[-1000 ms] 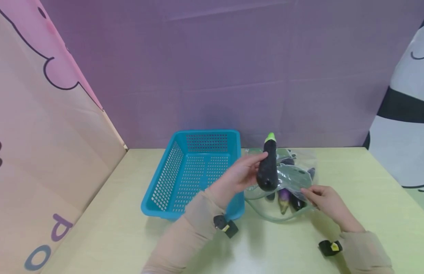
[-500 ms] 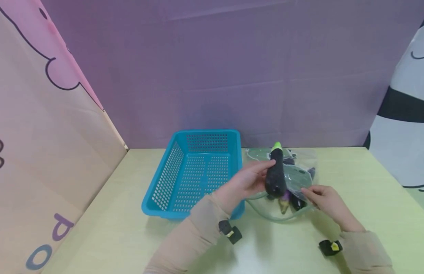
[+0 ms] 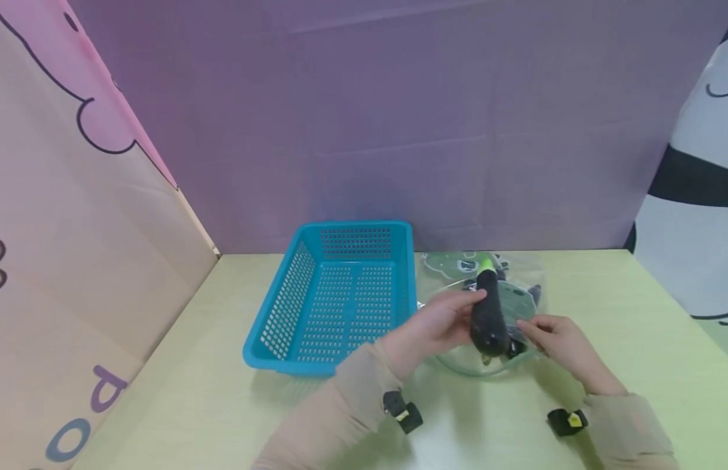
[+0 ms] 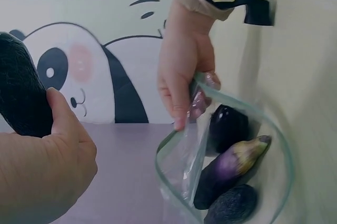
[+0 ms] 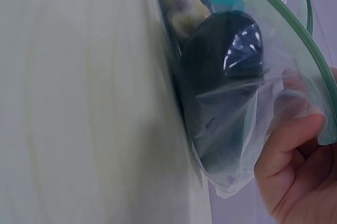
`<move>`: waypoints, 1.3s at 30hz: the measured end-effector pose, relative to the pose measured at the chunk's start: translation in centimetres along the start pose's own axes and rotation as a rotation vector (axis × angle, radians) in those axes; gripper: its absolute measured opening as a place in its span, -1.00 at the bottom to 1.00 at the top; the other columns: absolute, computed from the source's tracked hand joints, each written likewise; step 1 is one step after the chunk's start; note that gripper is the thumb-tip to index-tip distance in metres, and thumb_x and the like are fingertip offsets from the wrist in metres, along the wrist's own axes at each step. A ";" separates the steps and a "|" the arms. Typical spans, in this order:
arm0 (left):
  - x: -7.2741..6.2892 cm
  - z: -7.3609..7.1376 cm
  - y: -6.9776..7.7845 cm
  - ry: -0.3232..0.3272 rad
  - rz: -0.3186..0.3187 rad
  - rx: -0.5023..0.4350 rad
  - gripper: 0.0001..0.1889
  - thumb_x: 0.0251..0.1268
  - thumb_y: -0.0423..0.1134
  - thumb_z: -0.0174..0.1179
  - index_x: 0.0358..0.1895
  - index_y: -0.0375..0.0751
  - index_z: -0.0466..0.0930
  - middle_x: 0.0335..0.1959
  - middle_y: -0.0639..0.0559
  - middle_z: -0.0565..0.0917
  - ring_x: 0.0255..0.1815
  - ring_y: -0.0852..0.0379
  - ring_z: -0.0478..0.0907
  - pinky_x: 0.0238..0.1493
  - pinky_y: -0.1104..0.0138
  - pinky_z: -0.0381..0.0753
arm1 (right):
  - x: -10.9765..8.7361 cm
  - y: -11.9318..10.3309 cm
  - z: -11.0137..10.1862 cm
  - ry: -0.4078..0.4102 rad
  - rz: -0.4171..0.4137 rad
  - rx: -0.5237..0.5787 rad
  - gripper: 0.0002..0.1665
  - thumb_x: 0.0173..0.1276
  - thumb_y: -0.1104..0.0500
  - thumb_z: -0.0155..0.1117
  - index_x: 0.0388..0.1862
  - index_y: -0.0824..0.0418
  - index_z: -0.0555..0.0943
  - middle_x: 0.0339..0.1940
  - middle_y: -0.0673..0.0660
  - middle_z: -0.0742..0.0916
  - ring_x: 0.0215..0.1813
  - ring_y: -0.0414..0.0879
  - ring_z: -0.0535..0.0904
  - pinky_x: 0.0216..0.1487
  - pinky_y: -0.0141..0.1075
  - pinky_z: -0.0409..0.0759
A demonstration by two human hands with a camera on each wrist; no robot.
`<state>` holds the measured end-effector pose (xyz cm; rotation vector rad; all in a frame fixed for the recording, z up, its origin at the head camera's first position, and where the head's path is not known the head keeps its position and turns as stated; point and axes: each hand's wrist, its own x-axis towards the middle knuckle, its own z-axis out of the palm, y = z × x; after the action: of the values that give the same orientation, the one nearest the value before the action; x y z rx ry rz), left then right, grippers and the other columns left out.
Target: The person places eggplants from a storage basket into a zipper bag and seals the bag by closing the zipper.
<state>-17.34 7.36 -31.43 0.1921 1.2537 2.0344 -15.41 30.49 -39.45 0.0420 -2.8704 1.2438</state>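
My left hand [image 3: 443,323] grips a dark eggplant [image 3: 488,313] with a bright green stem end, held over the zip bag [image 3: 516,300]. The bag is clear plastic with a green seal and green printing. Its upper edge is pinched by my right hand [image 3: 566,343], and the left wrist view shows the mouth spread apart. Inside lie a glossy black eggplant [image 4: 227,128], a purple one with a pale tan end [image 4: 231,166] and a rough dark oval piece [image 4: 231,205]. From the right wrist, my right hand [image 5: 300,169] shows with thumb and fingers on the plastic below the green seal [image 5: 303,32].
A blue perforated plastic basket [image 3: 287,367] stands left of the bag, close to my left forearm. The pale wooden table [image 3: 181,391] ends at a purple cloth [image 3: 364,117] behind. Printed cartoon cloths hang at the left and right sides.
My left hand has carried the eggplant rightward and downward, from beside the basket to over the bag's mouth. The right hand stays on the bag edge.
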 end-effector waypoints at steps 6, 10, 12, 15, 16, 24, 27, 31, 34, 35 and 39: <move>0.1 0.1 -0.7 -0.028 -0.070 -0.012 -0.51 0.45 -0.28 -0.13 0.33 -0.52 0.15 0.30 -0.45 0.30 0.37 -0.31 0.23 0.38 -0.05 0.22 | 0.1 0.0 0.0 0.003 0.013 0.000 -0.50 0.46 -0.05 0.02 -0.55 0.29 0.50 -0.71 -0.04 0.46 -0.61 -0.20 0.35 -0.53 -0.35 0.40; 0.0 0.1 -1.2 -0.037 -0.142 -0.030 -0.50 0.46 -0.27 -0.13 0.33 -0.52 0.15 0.32 -0.44 0.29 0.38 -0.31 0.22 0.39 -0.03 0.21 | 0.2 0.0 0.0 0.003 0.021 0.005 -0.50 0.46 -0.05 0.02 -0.54 0.29 0.51 -0.70 -0.04 0.46 -0.59 -0.20 0.36 -0.52 -0.35 0.39; -0.1 0.2 -1.5 -0.038 -0.169 -0.030 -0.50 0.46 -0.26 -0.11 0.33 -0.52 0.16 0.32 -0.43 0.30 0.38 -0.30 0.23 0.39 -0.03 0.22 | 0.2 0.0 0.0 0.000 0.027 0.008 -0.50 0.46 -0.05 0.02 -0.52 0.29 0.52 -0.69 -0.03 0.47 -0.58 -0.19 0.36 -0.51 -0.36 0.39; -0.3 0.2 -1.7 -0.040 -0.189 0.001 -0.50 0.45 -0.25 -0.10 0.33 -0.50 0.18 0.30 -0.41 0.33 0.36 -0.30 0.25 0.36 -0.06 0.24 | 0.1 -0.1 0.0 -0.003 0.030 0.010 -0.51 0.46 -0.06 0.02 -0.52 0.29 0.52 -0.68 -0.03 0.47 -0.58 -0.19 0.36 -0.51 -0.36 0.39; -0.4 0.2 -1.8 -0.041 -0.197 0.008 -0.50 0.45 -0.24 -0.10 0.33 -0.48 0.18 0.30 -0.40 0.34 0.36 -0.30 0.26 0.36 -0.07 0.24 | 0.1 -0.1 0.0 -0.002 0.030 0.012 -0.51 0.46 -0.05 0.02 -0.51 0.29 0.52 -0.68 -0.03 0.47 -0.58 -0.19 0.36 -0.51 -0.36 0.39; -0.8 -0.4 -2.3 -0.009 -0.238 0.062 -0.51 0.42 -0.27 -0.06 0.35 -0.40 0.17 0.25 -0.35 0.41 0.33 -0.25 0.31 0.32 -0.05 0.32 | 0.1 -0.1 0.1 0.004 0.017 -0.007 -0.49 0.46 -0.06 0.02 -0.57 0.27 0.48 -0.70 -0.04 0.46 -0.60 -0.19 0.34 -0.51 -0.34 0.37; -0.8 -0.9 -2.7 0.015 -0.247 0.067 -0.51 0.41 -0.28 -0.04 0.33 -0.43 0.19 0.21 -0.34 0.45 0.31 -0.23 0.34 0.31 0.01 0.36 | 0.1 -0.1 0.0 0.004 0.004 -0.020 -0.50 0.47 -0.05 0.01 -0.59 0.26 0.47 -0.70 -0.04 0.46 -0.60 -0.20 0.34 -0.51 -0.35 0.37; -0.8 -1.4 -3.3 0.032 -0.257 0.113 -0.54 0.40 -0.28 -0.02 0.28 -0.46 0.25 0.15 -0.33 0.50 0.28 -0.22 0.39 0.28 0.03 0.40 | 0.0 -0.2 0.0 0.008 -0.004 -0.025 -0.51 0.47 -0.02 0.02 -0.59 0.27 0.46 -0.71 -0.04 0.45 -0.61 -0.21 0.34 -0.51 -0.35 0.37; -0.9 -1.6 -3.6 0.038 -0.273 0.176 -0.57 0.40 -0.27 -0.01 0.24 -0.45 0.30 0.13 -0.32 0.52 0.26 -0.22 0.41 0.25 0.03 0.43 | 0.0 -0.3 0.0 0.007 -0.002 -0.022 -0.51 0.47 -0.01 0.02 -0.59 0.29 0.47 -0.72 -0.04 0.45 -0.61 -0.21 0.33 -0.51 -0.35 0.36; -1.0 -1.6 -3.7 0.038 -0.277 0.186 -0.57 0.40 -0.27 -0.01 0.24 -0.45 0.30 0.13 -0.32 0.52 0.26 -0.22 0.41 0.25 0.03 0.43 | 0.0 -0.3 0.0 0.008 -0.002 -0.020 -0.51 0.47 -0.01 0.02 -0.59 0.29 0.47 -0.72 -0.04 0.45 -0.61 -0.21 0.33 -0.51 -0.35 0.36; -1.4 -1.6 -3.8 0.064 -0.276 0.213 -0.58 0.39 -0.27 0.01 0.21 -0.46 0.32 0.10 -0.31 0.55 0.23 -0.22 0.45 0.22 0.03 0.47 | 0.0 -0.3 0.0 0.009 0.004 -0.017 -0.51 0.47 -0.01 0.02 -0.58 0.29 0.48 -0.72 -0.04 0.45 -0.61 -0.21 0.33 -0.51 -0.36 0.37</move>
<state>-15.19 6.33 -35.03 0.0494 1.4515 1.6843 -15.37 30.23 -39.23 0.0310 -2.8740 1.2175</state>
